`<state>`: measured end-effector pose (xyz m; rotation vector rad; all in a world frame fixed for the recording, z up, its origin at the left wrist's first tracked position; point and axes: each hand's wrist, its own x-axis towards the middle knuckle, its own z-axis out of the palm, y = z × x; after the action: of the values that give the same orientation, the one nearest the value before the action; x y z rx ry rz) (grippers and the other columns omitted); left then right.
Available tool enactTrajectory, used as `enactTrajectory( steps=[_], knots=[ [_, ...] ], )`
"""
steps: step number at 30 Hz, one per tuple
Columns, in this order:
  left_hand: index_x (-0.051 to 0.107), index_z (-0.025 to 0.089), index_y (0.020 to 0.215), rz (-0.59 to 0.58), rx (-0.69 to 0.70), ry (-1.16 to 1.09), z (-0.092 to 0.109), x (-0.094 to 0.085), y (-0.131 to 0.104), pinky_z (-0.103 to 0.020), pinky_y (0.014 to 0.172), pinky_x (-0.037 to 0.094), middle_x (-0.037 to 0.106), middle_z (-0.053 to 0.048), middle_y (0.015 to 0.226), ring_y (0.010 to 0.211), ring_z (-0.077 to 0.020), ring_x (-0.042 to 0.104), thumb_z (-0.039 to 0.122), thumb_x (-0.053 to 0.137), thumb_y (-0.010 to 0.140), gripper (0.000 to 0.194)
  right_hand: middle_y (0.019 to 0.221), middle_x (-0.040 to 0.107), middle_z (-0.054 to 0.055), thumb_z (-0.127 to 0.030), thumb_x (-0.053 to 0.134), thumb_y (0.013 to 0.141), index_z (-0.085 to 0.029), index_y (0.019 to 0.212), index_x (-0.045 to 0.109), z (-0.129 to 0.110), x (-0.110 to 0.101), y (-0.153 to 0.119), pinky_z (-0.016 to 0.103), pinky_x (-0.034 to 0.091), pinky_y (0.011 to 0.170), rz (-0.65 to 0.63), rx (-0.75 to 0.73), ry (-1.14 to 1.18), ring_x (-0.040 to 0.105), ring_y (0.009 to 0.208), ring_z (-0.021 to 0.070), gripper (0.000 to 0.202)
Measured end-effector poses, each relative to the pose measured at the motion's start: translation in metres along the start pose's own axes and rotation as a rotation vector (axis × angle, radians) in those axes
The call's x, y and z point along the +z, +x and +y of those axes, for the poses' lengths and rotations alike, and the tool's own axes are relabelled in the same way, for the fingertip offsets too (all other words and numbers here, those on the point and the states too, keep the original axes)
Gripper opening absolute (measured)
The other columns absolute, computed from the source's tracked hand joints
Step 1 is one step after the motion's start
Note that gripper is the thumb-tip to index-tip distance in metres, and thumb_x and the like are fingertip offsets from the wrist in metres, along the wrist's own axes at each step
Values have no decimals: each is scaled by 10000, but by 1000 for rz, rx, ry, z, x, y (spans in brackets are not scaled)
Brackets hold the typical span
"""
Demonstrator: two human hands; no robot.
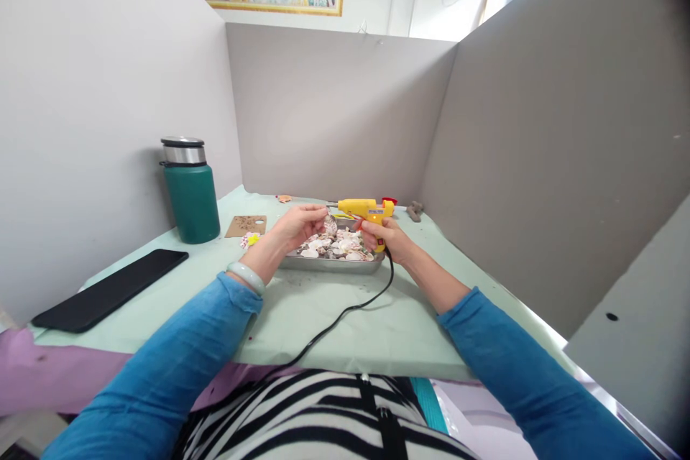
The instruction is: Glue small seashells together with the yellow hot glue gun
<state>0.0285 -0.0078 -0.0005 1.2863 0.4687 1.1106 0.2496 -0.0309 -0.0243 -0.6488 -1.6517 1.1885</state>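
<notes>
My right hand (384, 236) is wrapped round the handle of a yellow hot glue gun (359, 208), whose nozzle points left. Pinched in the fingers of my left hand (302, 225) is a shell (330, 223), just below the nozzle tip; whether the two touch I cannot tell. Beneath both hands sits a metal tray (334, 266) filled with many small pale and brownish shells (345, 248). A black cord (345, 313) runs from the gun's handle across the table to its front edge.
A green bottle (191, 194) and a black phone-like slab (113, 290) stand and lie at left. Near the tray are a brown card (246, 226) and a yellow flower-like piece (252, 239). Grey partitions (345, 108) enclose the table (302, 330) on three sides.
</notes>
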Motion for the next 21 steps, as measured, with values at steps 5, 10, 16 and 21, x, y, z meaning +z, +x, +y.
enactTrajectory(
  steps=[5,10,16,21],
  knots=[
    [599,97,652,-11,-19,-9,1,1,0,-232,537,423,460,25,532,481,-61,428,160,728,656,144,461,403,-60,-388,623,762,-144,864,610,0,0,0,237,343,436,3,-6,25,368,421,79,265],
    [601,98,681,16,-39,-104,0,-5,5,-222,535,420,453,35,518,474,-58,427,132,706,671,111,458,413,-55,-375,620,768,-141,858,618,-1,-2,-1,240,339,438,-28,21,14,363,418,79,251],
    [586,101,670,26,-33,-145,2,-5,5,-220,517,416,467,27,525,468,-61,433,121,683,688,101,453,412,-56,-366,623,768,-130,860,621,0,-2,-1,240,343,439,-42,32,14,368,417,80,253],
    [572,103,648,-41,-59,-104,3,0,1,-220,515,414,441,33,511,457,-55,412,128,699,679,132,463,407,-62,-365,610,778,-136,869,612,1,-3,0,231,348,443,-25,-3,30,358,420,73,247]
  ],
)
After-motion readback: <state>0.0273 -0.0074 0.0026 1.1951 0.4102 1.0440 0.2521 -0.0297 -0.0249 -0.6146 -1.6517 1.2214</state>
